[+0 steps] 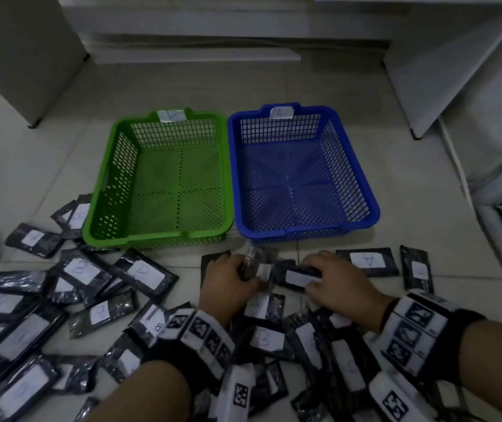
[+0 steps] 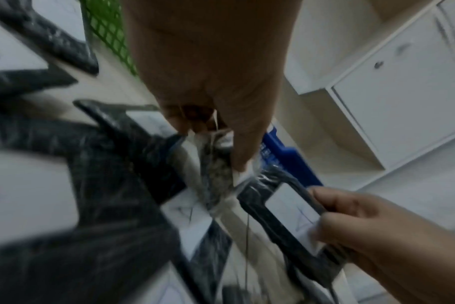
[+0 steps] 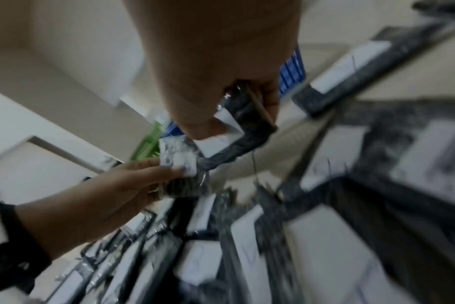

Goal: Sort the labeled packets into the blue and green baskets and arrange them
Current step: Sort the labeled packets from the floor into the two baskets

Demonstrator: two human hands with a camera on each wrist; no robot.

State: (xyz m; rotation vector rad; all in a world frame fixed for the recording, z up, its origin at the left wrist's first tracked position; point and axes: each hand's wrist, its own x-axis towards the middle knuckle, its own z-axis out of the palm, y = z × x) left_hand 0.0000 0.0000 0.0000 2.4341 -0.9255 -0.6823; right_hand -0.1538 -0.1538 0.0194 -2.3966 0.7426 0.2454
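The green basket (image 1: 92,208), tagged B, and the blue basket (image 1: 374,205), tagged A, stand side by side on the floor, both with nothing in them. Just in front of them my left hand (image 1: 245,277) pinches a dark packet (image 1: 254,261) held on edge; the left wrist view shows the same packet (image 2: 217,170) between my fingers. My right hand (image 1: 312,278) grips another dark packet (image 1: 298,277) with a white label, seen close as the packet (image 3: 237,133) in the right wrist view. The two held packets almost touch.
Several dark labeled packets (image 1: 143,271) lie scattered over the tiled floor to the left, under my wrists and to the right (image 1: 368,261). White cabinets (image 1: 456,71) stand behind and to the right of the baskets.
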